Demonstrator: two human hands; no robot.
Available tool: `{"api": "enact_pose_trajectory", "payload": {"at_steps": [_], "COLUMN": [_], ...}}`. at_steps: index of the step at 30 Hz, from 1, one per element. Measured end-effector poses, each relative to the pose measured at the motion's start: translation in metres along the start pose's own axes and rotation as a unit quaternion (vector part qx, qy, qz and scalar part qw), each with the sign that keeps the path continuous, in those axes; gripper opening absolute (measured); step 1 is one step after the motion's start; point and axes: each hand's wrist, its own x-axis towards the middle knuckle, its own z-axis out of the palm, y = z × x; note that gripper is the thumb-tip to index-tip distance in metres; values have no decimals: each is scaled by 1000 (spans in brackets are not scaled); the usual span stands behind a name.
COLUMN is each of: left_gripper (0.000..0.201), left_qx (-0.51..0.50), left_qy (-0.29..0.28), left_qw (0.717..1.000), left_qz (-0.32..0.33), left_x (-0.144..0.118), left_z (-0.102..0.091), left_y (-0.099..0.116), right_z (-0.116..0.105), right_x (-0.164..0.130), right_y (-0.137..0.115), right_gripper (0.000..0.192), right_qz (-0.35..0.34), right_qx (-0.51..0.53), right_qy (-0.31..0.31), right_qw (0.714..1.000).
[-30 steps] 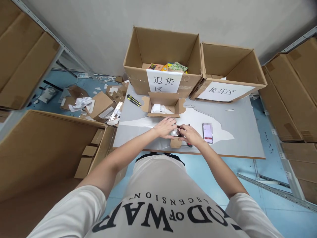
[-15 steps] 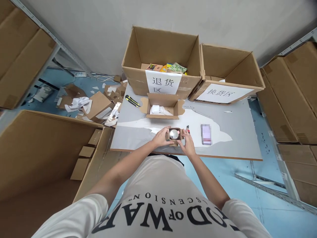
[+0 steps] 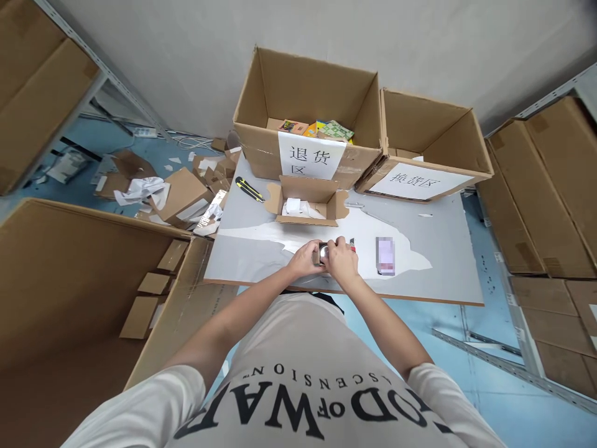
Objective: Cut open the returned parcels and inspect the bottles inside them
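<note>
My left hand grips the left side of a small open cardboard box close to the table's front edge. Inside the box sits a round, shiny silver object, its right part covered by fingers. My right hand reaches over the opening from the right, with curled fingers on the silver object; the fingertips are partly hidden. A red-handled cutter lies just right of that hand. Beyond both hands stands an open carton with white paper inside.
Two large labelled boxes, a left one and a right one, stand at the table's back. A yellow-black cutter and a phone lie on the table. A big carton stands left; cardboard scraps litter the floor.
My right hand has moved left from the box's right side to over its opening, covering part of the silver object. My left hand keeps its hold. The view has shifted slightly.
</note>
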Motion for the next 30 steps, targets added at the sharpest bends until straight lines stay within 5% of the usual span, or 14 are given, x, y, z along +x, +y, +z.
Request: {"api": "enact_pose_trajectory", "payload": {"at_steps": [14, 23, 30], "left_gripper": [50, 41, 46], "left_qx": [-17, -28, -23], "left_qy": [-10, 6, 37], "left_qw": [999, 998, 999], "left_qz": [38, 56, 24], "left_x": [-2, -1, -1], "left_z": [6, 8, 9], "left_y": [-4, -13, -15], "right_z": [-1, -1, -20], "right_x": [13, 20, 14], "right_y": [5, 13, 10], "right_gripper": [48, 41, 34], "right_qz": [21, -52, -63], "right_qx": [-29, -33, -16], "right_qy": [-132, -115, -45], "right_qw": [991, 991, 997]}}
